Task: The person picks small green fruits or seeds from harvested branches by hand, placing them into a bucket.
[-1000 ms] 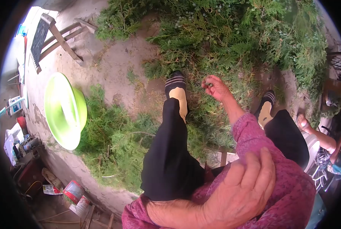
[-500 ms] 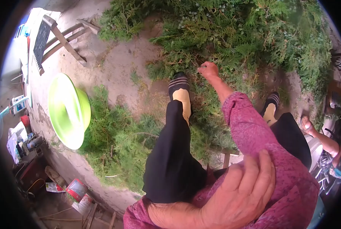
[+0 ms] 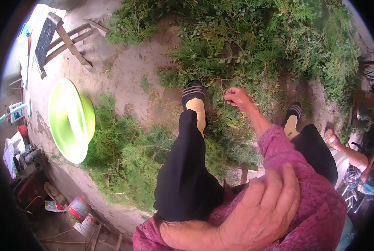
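My right hand (image 3: 238,98) hangs over the green conifer branches (image 3: 241,46), beside the dark striped shoe on one foot. Its fingers are curled into a pinch, and anything between them is too small to make out. My left hand (image 3: 262,209) lies across the pink patterned sleeve (image 3: 306,180) of my right arm, close to the camera, with its fingers laid over the cloth and slightly apart. More cut greenery (image 3: 124,154) is spread on the ground left of my black-trousered leg.
A lime green basin (image 3: 72,121) is tilted at the left, below a wooden stool (image 3: 65,39). Tins (image 3: 79,209) and clutter lie at the lower left. At the right edge another person's bare leg and sandalled foot (image 3: 331,137) show near a white seat.
My right hand has drawn back toward my body, down and slightly right, away from the branches near the shoe. My left hand stays on the sleeve. The view has shifted slightly.
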